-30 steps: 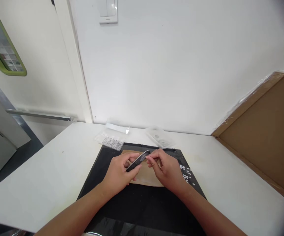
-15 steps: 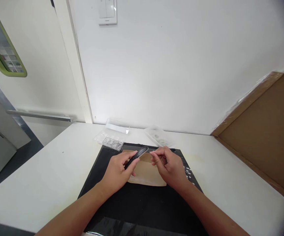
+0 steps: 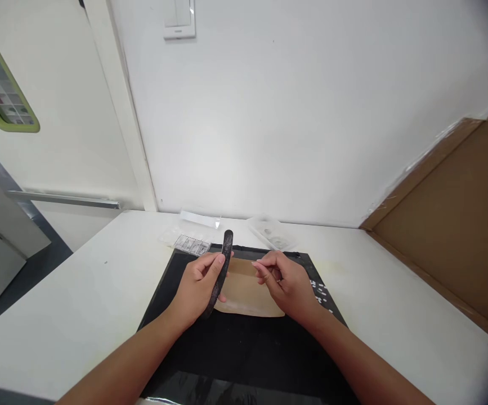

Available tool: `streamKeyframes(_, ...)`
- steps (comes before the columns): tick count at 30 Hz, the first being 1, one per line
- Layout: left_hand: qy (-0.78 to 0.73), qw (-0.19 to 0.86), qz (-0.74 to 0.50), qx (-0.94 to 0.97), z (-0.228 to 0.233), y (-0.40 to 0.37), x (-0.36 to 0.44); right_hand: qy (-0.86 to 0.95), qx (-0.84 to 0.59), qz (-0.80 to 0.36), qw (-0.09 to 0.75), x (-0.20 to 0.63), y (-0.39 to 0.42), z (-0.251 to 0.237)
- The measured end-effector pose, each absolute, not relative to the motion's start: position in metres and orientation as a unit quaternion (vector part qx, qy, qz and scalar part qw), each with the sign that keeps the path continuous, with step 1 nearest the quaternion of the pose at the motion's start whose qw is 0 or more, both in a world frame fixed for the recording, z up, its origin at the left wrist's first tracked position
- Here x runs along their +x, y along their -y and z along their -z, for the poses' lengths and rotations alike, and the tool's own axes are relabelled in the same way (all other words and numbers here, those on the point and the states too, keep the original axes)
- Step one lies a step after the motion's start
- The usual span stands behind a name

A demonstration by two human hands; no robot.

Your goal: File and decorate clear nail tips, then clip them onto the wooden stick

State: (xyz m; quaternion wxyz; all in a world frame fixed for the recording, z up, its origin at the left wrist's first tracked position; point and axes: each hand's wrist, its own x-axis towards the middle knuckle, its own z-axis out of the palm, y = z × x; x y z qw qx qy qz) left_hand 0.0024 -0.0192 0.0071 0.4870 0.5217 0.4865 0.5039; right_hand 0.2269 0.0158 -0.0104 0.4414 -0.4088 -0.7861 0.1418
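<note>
My left hand [image 3: 198, 286] grips a black nail file [image 3: 225, 259], thumb on its face, the file standing nearly upright with its rounded end up. To the right, my right hand [image 3: 285, 280] is closed in a pinch, fingertips pointing toward the file but apart from it. A tiny pale thing seems to be at those fingertips, too small to make out. Beneath both hands lies a brown paper sheet [image 3: 250, 295] on a black mat [image 3: 244, 349]. Small white pieces [image 3: 320, 289] lie scattered on the mat beside my right wrist.
Behind the mat are a clear plastic case [image 3: 191, 244] with dark markings and a translucent tray [image 3: 272, 233]. The white table [image 3: 395, 315] meets a wall at the back. A brown cardboard panel [image 3: 450, 214] leans at the right; a door [image 3: 58, 84] stands at the left.
My left hand has turned the nail file from slanting right to nearly upright, with its broad face now showing. The right hand keeps its pinch, almost in place. The view has shifted slightly.
</note>
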Motion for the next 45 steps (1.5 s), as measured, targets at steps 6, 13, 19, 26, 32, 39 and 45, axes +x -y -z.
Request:
streamKeyframes(6, -0.489, 0.533, -0.522, 0.452, -0.003, 0.015, -0.002, 0.782, -0.416, -0.151, 0.439, 0.230, -0.018, 0.011)
streamKeyframes(13, -0.499, 0.465, -0.553, 0.479, -0.007, 0.012, -0.006, 0.762, -0.449, -0.175, 0.432, 0.235, -0.025, 0.012)
streamKeyframes(19, -0.506, 0.445, -0.563, 0.480, -0.007, 0.010, -0.007, 0.745, -0.471, -0.179, 0.436, 0.244, -0.033, 0.011)
streamKeyframes(26, -0.508, 0.417, -0.582, 0.480, -0.008, 0.008, -0.009, 0.717, -0.487, -0.190, 0.461, 0.245, -0.039, 0.012)
streamKeyframes(32, -0.512, 0.424, -0.599, 0.446, -0.006, 0.006, -0.009, 0.768, -0.472, -0.151, 0.405, 0.245, -0.037, 0.008)
streamKeyframes(39, -0.502, 0.431, -0.626, 0.414, -0.007, 0.005, -0.009, 0.792, -0.415, -0.198, 0.402, 0.234, -0.026, 0.003)
streamKeyframes(45, -0.490, 0.426, -0.641, 0.409, -0.009, 0.007, -0.008, 0.799, -0.374, -0.274, 0.383, 0.224, -0.015, -0.001)
